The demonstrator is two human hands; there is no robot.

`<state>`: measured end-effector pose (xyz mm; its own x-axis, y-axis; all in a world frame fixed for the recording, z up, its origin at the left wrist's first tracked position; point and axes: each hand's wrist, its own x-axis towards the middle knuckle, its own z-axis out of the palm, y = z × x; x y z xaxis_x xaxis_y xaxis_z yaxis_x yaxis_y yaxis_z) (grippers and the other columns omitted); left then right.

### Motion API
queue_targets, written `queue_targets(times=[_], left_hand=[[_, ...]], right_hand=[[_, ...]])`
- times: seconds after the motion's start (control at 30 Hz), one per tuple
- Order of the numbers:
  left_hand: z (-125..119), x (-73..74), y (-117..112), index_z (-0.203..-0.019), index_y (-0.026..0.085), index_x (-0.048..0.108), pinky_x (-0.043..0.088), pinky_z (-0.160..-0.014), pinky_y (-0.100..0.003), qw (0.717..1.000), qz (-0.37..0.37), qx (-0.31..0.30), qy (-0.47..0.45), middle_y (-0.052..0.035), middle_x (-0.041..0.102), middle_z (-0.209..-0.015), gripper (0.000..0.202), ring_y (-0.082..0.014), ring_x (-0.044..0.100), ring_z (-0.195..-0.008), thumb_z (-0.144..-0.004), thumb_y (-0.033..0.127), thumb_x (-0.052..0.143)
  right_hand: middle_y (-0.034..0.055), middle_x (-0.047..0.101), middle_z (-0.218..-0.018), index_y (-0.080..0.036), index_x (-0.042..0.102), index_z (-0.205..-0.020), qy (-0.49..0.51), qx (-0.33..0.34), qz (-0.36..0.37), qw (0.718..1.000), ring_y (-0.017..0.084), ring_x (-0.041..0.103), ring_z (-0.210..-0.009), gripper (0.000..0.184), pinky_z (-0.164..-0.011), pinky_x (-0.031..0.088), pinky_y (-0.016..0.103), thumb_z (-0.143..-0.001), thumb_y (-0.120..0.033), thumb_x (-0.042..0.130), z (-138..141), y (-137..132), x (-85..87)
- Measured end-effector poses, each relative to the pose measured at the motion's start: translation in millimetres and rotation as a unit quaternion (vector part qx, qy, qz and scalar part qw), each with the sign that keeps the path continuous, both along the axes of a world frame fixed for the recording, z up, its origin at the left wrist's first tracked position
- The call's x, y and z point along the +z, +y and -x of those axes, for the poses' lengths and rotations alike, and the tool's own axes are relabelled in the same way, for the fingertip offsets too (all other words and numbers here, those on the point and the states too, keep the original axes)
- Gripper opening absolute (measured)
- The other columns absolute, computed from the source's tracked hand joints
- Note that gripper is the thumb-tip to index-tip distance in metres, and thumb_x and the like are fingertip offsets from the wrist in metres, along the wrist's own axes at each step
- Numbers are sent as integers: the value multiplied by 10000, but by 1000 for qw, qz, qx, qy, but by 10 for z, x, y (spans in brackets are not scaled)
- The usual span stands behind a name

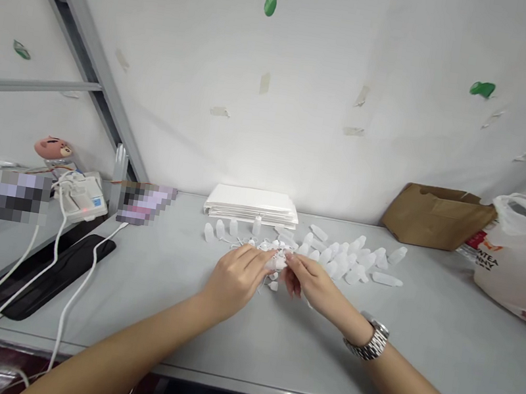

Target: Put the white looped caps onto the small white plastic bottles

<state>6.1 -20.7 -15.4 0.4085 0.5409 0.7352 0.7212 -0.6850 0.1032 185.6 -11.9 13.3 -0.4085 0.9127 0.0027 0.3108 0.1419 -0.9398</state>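
Far left: a pink toy figure up on a shelf, with white cables hanging down past a black phone that lay flat on the grey surface. Close by, a white charger box.

Further along, in the middle at the back: a flat stack of white paper against the wall. Just in front of it, a short row of small white bottles, some upright.

Then the left hand, low over the surface, fingers curled in and pinched on a tiny white bottle. Right beside it, the right hand, fingertips also pinched on that same bottle, so both hands met there and touched. Held just above the surface, in the middle, near the little white caps scattered below. Too small to tell which part each hand gripped.

On the right wrist, a silver watch.

Past the hands: a loose pile of bottles, mostly lying on their sides. Behind them, a brown paper bag tipped against the wall. Far right: a white plastic bag with red print.
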Motion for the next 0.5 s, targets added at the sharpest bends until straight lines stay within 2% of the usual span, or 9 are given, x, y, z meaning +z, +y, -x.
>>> queue_targets(times=[0.1,0.2,0.33,0.5], left_hand=[[-22,3,39,-969,176,615,484,-729,-331,993,85,8,-87,-54,668,-851,186,-185,574,-812,-816,241,532],[-37,30,38,-997,209,611,480,-754,-333,975,184,15,-123,-35,659,-903,208,-184,566,-863,-804,258,551],[-52,77,-19,-1038,221,594,465,-774,-321,955,263,-2,-138,-30,638,-947,238,-180,550,-898,-817,282,530],[-63,115,-62,-1072,219,582,448,-777,-296,938,317,-55,-128,-34,624,-945,252,-166,548,-882,-847,271,481]], right_hand=[[-4,520,-611,-171,545,-701,2,-87,-93,992,110,472,-538,392,-565,386,263,-874,-466,353,-87,45,34],[-1,505,-640,-167,604,-806,56,-118,-121,984,106,465,-537,394,-559,403,257,-869,-471,362,-111,53,82],[-8,498,-663,-191,600,-1050,96,-112,-97,984,101,468,-544,358,-582,411,258,-847,-436,435,-67,21,106],[-2,540,-710,-197,598,-1107,150,-88,-4,985,97,486,-572,381,-632,418,274,-804,-413,513,-65,44,52]])
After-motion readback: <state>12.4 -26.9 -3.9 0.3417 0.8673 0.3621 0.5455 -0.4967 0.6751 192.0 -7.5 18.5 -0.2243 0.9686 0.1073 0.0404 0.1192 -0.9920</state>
